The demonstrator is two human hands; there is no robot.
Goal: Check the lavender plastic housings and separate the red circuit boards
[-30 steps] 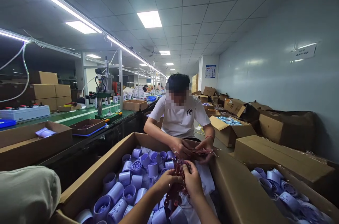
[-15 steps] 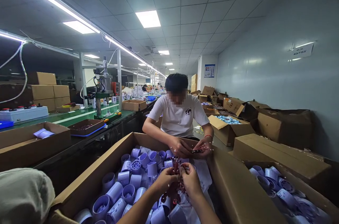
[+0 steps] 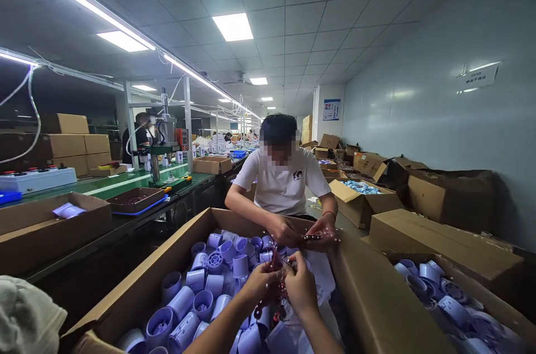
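Over the open carton, my left hand (image 3: pixel 263 286) is closed round a bundle of thin red wires (image 3: pixel 274 291) with small white ends and dark, shiny round pieces hanging below. My right hand (image 3: pixel 300 287) is beside it, thumb and fingers pinched on part of the same bundle. Exactly what its fingertips grip is too small to make out. Below both hands lie several lavender plastic cups (image 3: pixel 203 305), some on their sides and some showing hollow openings. Across the carton, a person in a white T-shirt (image 3: pixel 280 186) holds a similar wired part (image 3: pixel 312 237) in both hands.
The carton's cardboard wall (image 3: pixel 377 292) rises at my right. Beyond it stands another box with lavender cups (image 3: pixel 454 309). A green conveyor bench (image 3: pixel 125 181) with a press machine (image 3: pixel 165 136) runs along the left. Grey cloth (image 3: pixel 27 315) shows at lower left.
My right hand has shifted slightly up, its fingers a little more raised. The wire bundle stays in my hands. A person in dark clothing now shows behind the press machine.
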